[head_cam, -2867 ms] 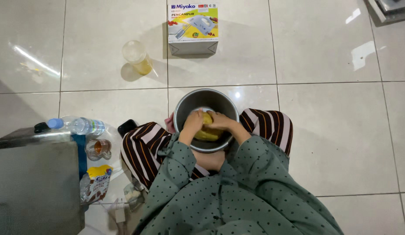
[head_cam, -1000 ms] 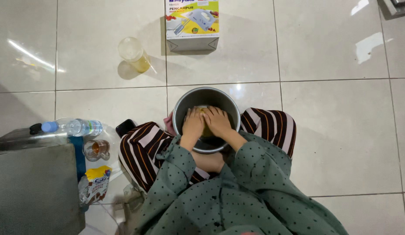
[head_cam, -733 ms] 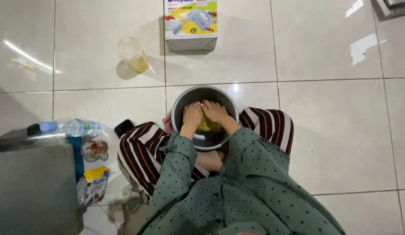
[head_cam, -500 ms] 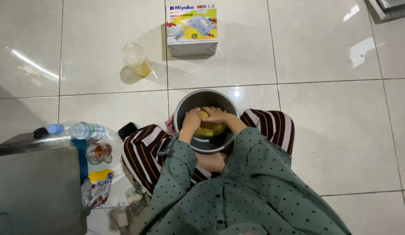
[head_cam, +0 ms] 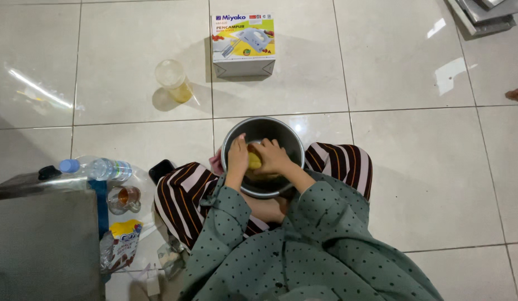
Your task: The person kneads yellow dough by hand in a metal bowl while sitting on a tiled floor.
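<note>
I sit cross-legged on a tiled floor with a round metal bowl (head_cam: 287, 134) between my striped-trousered knees. Both hands are inside the bowl. My left hand (head_cam: 237, 157) and my right hand (head_cam: 273, 158) press from either side on a lump of yellow dough (head_cam: 254, 161), which shows only as a small patch between the fingers. Green dotted sleeves cover both forearms.
A cardboard box picturing a hand mixer (head_cam: 243, 43) stands beyond the bowl. A clear plastic cup of yellow liquid (head_cam: 173, 81) sits to its left. On my left lie a water bottle (head_cam: 100, 168), a small glass jar (head_cam: 124, 199), a snack packet (head_cam: 120, 245) and a grey metal box (head_cam: 44, 239). Metal trays (head_cam: 484, 14) lie far right.
Both hands have kept working the dough in the bowl, shifting from flat palms pressing down to cupping it from both sides. The view has drifted slightly.
</note>
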